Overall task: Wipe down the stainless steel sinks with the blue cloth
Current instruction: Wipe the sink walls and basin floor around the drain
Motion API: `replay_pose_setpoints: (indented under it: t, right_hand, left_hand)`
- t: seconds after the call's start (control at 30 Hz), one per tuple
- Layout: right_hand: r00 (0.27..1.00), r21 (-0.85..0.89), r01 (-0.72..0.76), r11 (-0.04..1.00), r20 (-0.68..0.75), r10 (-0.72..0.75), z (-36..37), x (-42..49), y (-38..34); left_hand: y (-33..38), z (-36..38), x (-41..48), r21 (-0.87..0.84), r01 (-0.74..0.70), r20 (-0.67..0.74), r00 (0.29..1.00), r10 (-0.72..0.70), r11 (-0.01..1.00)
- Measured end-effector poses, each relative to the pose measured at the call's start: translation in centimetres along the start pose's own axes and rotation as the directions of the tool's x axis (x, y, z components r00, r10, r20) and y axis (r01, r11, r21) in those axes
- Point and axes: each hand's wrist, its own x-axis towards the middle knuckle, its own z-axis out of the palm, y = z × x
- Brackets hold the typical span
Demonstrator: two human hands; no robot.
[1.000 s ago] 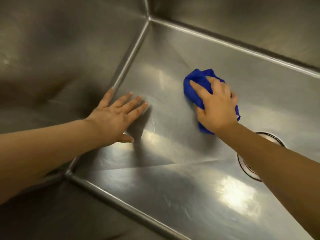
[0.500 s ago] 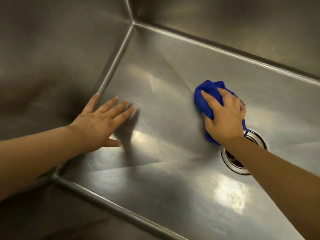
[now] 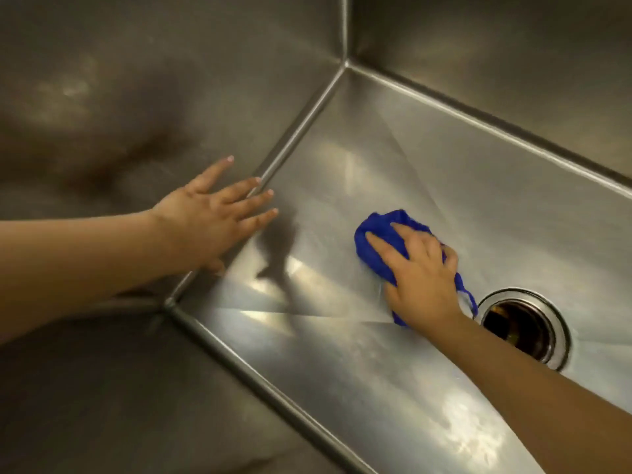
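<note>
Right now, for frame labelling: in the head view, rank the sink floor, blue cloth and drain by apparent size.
1. sink floor, by far the largest.
2. blue cloth and drain: about alike. The right hand covers much of the cloth, so I will not rank these two.

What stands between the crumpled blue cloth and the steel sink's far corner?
Nothing visible: bare steel floor runs from the crumpled blue cloth under the right hand to the far corner. The left hand lies aside at the seam.
</note>
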Motion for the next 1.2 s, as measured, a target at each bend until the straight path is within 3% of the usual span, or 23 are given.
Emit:
replay_pose_setpoints:
  t: [0.07,0.1,0.17,0.23,0.33,0.4,0.5,0.57,0.6,0.67,0.73,0.77,1.03,1.1,1.2]
  right_hand:
    - [0.986,0.001,-0.168,0.986,-0.007,0.168,0.9,1.2,-2.4]
    - [0.987,-0.009,-0.161,0.987,-0.007,0.161,1.5,0.7,-3.9]
    - [0.997,-0.001,0.062,0.998,0.045,-0.062,2.5,-1.9,-7.2]
    - [0.934,0.036,0.331,0.943,0.130,-0.333,3.2,-4.7,-9.8]
    - [0.852,0.105,0.474,0.874,0.195,-0.485,3.2,-2.6,-10.1]
    - [0.882,0.083,0.411,0.908,0.215,-0.419,3.3,0.4,-10.3]
    - [0.980,0.057,0.123,0.991,0.152,-0.130,3.2,5.5,-12.2]
    - [0.983,0.044,-0.054,0.998,0.179,0.045,4.0,6.8,-14.1]
    - [0.980,0.061,-0.072,0.996,0.188,0.059,4.2,6.6,-15.2]
    - [0.966,0.128,0.133,0.983,0.206,-0.158,4.7,4.5,-17.0]
    - [0.880,0.161,0.367,0.916,0.260,-0.398,5.3,1.9,-17.8]
    - [0.840,0.157,0.422,0.893,0.302,-0.450,5.1,1.4,-18.2]
    - [0.749,0.234,0.416,0.879,0.459,-0.477,4.7,3.6,-21.8]
    - [0.677,0.305,0.510,0.805,0.435,-0.593,4.2,1.6,-19.9]
    - [0.644,0.310,0.619,0.721,0.324,-0.693,4.0,-2.4,-14.8]
  left_hand:
    - [-0.8,0.8,0.0,0.133,-0.044,0.047,0.998,0.038,0.990]
    - [-1.1,1.1,-0.2,0.146,-0.043,0.074,0.997,0.032,0.988]
    - [-1.7,1.5,-0.7,0.123,-0.013,0.101,0.995,0.001,0.992]
    - [-2.1,1.6,-1.6,0.107,-0.009,0.101,0.995,-0.002,0.994]
    - [-2.6,2.1,-2.6,0.116,-0.002,0.081,0.997,-0.007,0.993]
    - [-2.8,2.9,-2.8,0.147,-0.010,0.068,0.998,0.000,0.989]
    - [-2.4,3.8,-2.5,0.186,-0.018,0.052,0.999,0.008,0.982]
    - [-1.9,3.9,-2.2,0.192,-0.015,0.062,0.998,0.003,0.981]
    - [-1.8,3.9,-2.1,0.188,-0.004,0.066,0.998,-0.008,0.982]
    - [-1.9,4.0,-2.0,0.177,0.010,0.069,0.997,-0.023,0.984]
    - [-2.0,3.9,-2.3,0.174,-0.006,0.054,0.999,-0.003,0.985]
    - [-2.0,3.8,-2.4,0.184,-0.014,0.045,0.999,0.006,0.983]
    - [-1.9,3.8,-2.5,0.219,-0.002,0.089,0.996,-0.018,0.976]
    - [-1.9,3.7,-2.5,0.220,0.002,0.088,0.996,-0.022,0.976]
    - [-1.9,3.6,-2.6,0.196,-0.019,0.060,0.998,0.007,0.980]
